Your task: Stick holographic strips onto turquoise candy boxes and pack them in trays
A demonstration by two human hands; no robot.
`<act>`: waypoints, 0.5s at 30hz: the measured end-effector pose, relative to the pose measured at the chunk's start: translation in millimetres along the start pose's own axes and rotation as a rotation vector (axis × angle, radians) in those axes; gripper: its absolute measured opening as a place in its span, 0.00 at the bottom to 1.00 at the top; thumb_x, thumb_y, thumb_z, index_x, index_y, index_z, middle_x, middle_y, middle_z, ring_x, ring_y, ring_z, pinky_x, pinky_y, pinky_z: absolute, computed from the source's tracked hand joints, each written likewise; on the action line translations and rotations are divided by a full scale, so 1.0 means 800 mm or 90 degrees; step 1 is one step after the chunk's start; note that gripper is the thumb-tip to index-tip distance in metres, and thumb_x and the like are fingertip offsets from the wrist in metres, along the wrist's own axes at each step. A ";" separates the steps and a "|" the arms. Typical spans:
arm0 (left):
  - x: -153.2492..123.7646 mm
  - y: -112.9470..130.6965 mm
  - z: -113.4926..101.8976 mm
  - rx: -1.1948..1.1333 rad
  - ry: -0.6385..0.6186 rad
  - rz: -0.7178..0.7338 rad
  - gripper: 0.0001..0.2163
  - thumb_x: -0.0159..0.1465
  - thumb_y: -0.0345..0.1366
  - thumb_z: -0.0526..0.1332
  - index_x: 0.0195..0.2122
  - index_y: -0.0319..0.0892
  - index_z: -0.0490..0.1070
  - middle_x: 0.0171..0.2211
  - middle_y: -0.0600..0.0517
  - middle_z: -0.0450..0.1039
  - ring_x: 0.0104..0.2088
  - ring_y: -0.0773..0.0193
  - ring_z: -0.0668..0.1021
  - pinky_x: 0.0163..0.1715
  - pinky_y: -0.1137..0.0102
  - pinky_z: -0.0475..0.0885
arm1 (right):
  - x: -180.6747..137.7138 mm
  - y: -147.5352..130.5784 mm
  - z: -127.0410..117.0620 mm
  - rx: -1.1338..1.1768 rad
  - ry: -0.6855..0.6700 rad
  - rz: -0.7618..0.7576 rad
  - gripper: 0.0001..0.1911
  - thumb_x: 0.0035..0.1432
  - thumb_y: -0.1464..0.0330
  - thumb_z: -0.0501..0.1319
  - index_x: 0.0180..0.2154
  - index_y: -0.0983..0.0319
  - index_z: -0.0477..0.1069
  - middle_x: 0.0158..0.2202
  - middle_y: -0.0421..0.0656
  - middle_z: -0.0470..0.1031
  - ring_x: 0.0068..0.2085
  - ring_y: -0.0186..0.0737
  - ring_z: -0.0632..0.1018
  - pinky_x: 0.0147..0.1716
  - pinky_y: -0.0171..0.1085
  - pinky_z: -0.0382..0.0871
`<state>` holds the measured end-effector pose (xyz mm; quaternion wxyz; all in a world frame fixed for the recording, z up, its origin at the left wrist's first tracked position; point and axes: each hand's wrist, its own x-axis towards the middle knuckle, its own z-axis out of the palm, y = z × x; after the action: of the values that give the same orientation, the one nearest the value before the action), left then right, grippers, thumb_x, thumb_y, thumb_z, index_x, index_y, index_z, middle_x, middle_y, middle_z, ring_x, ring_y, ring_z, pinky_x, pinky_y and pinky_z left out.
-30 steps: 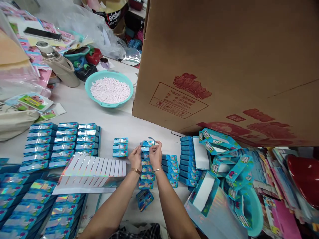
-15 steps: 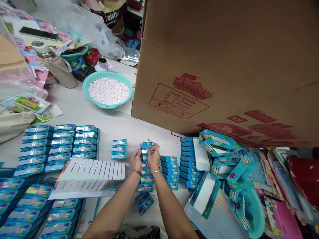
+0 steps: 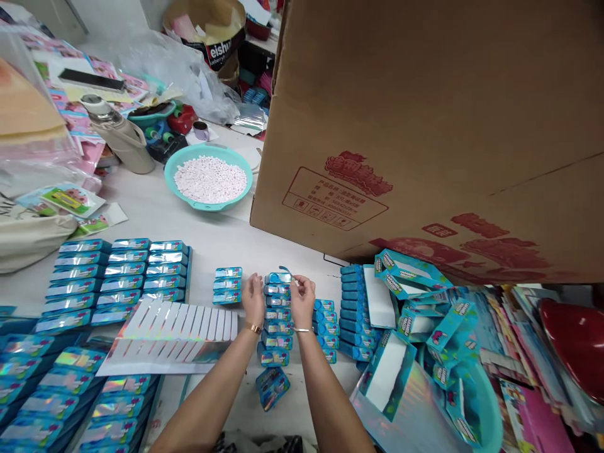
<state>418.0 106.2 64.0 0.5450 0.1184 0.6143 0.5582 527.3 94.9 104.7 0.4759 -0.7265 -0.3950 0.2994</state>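
A column of small blue printed boxes [image 3: 277, 314] lies on the table between my hands. My left hand [image 3: 253, 301] is at the column's left side near the top, fingers loosely extended and holding nothing. At the top right of the column my right hand [image 3: 302, 299] pinches a thin dark blue strip [image 3: 285, 269], which curves up over the top box. A single blue box [image 3: 272, 388] lies turned at an angle below the column. Left of my left hand stands a short stack of three blue boxes [image 3: 227, 285]. More blue boxes [image 3: 325, 324] lie just right of my right hand.
A large cardboard carton [image 3: 415, 113] fills the upper right. A turquoise bowl [image 3: 207, 206] of small white pieces sits at the back. Blue box rows [image 3: 123, 270] and a slotted white card sheet [image 3: 174, 330] lie left. Torn blue cartons [image 3: 453, 333] pile up right.
My hands have moved apart from the top box. My left hand has loosened and shifted left; my right hand has moved right and down, with the blue strip now showing.
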 end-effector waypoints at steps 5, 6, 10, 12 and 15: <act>-0.010 0.045 0.016 -0.034 -0.124 -0.157 0.35 0.59 0.65 0.53 0.48 0.35 0.72 0.51 0.35 0.72 0.46 0.53 0.78 0.36 0.67 0.74 | -0.005 -0.029 0.004 0.221 -0.090 0.173 0.17 0.52 0.53 0.61 0.31 0.61 0.70 0.25 0.36 0.66 0.27 0.33 0.66 0.29 0.32 0.63; -0.009 0.048 0.016 -0.017 -0.131 -0.152 0.33 0.57 0.65 0.55 0.45 0.36 0.73 0.49 0.37 0.73 0.44 0.53 0.78 0.34 0.68 0.73 | -0.005 -0.031 0.006 0.237 -0.102 0.195 0.17 0.51 0.52 0.62 0.30 0.61 0.70 0.23 0.35 0.64 0.25 0.32 0.65 0.27 0.31 0.62; 0.005 0.037 0.011 0.082 -0.125 -0.024 0.23 0.52 0.55 0.67 0.34 0.37 0.75 0.32 0.46 0.77 0.32 0.61 0.77 0.29 0.71 0.70 | 0.000 -0.027 0.014 0.170 -0.116 0.181 0.21 0.49 0.48 0.62 0.27 0.61 0.69 0.19 0.34 0.63 0.22 0.32 0.64 0.24 0.31 0.59; 0.014 0.025 0.006 0.107 -0.095 0.018 0.20 0.50 0.52 0.68 0.30 0.37 0.76 0.26 0.49 0.75 0.27 0.63 0.75 0.28 0.71 0.69 | 0.005 -0.018 0.019 0.090 -0.111 0.130 0.22 0.50 0.48 0.60 0.26 0.61 0.70 0.20 0.35 0.66 0.24 0.33 0.66 0.26 0.32 0.61; 0.022 0.009 0.004 0.119 -0.052 0.054 0.16 0.50 0.48 0.68 0.28 0.37 0.76 0.26 0.50 0.76 0.29 0.62 0.76 0.33 0.69 0.70 | 0.015 -0.004 0.026 0.005 -0.080 0.086 0.18 0.52 0.52 0.59 0.27 0.62 0.70 0.25 0.39 0.70 0.29 0.36 0.69 0.32 0.34 0.65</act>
<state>410.6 123.9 60.9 0.5320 0.2171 0.6358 0.5154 515.5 115.3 99.6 0.4316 -0.7293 -0.3732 0.3776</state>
